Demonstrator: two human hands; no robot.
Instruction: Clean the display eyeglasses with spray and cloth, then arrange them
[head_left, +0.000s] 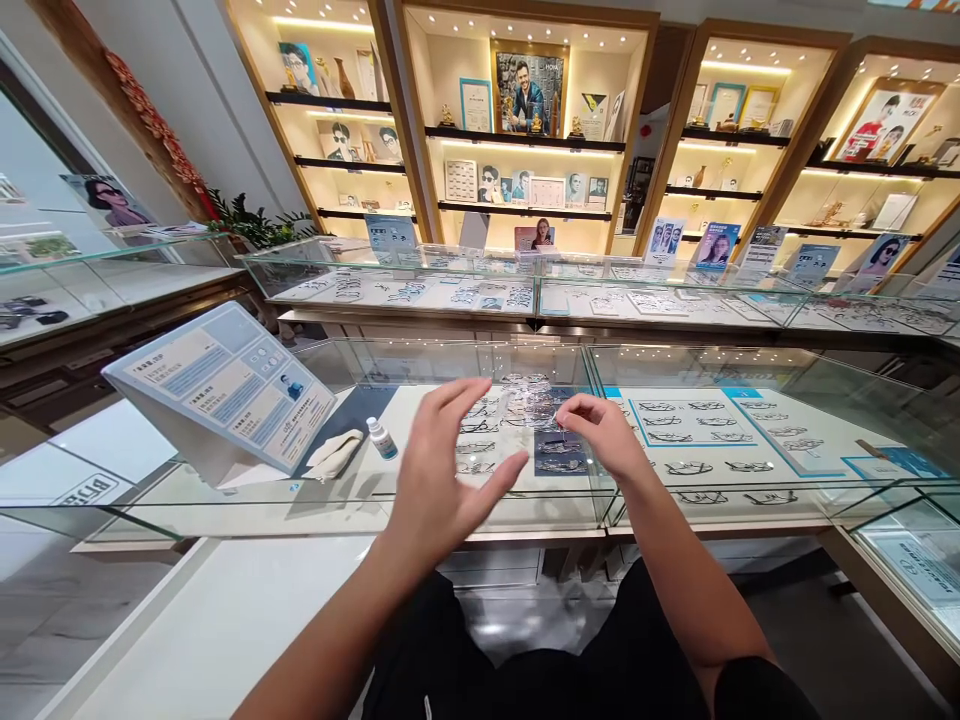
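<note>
L hand point(448, 465) released, fingers spread; R hand point(561, 418) pinches small shiny item point(557, 424) (type unclear) above glass display case point(525, 514). White bottle point(382, 439) & cloth point(333, 455) on case top, nr info sign point(232, 385); lit shelves point(525, 140) at rear.

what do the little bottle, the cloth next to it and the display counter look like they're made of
Bottle: probably smooth plastic, white-capped with a printed label. Cloth: soft, matte fabric, judging by its folds. Counter: glossy clear glass, showing reflections.
</note>
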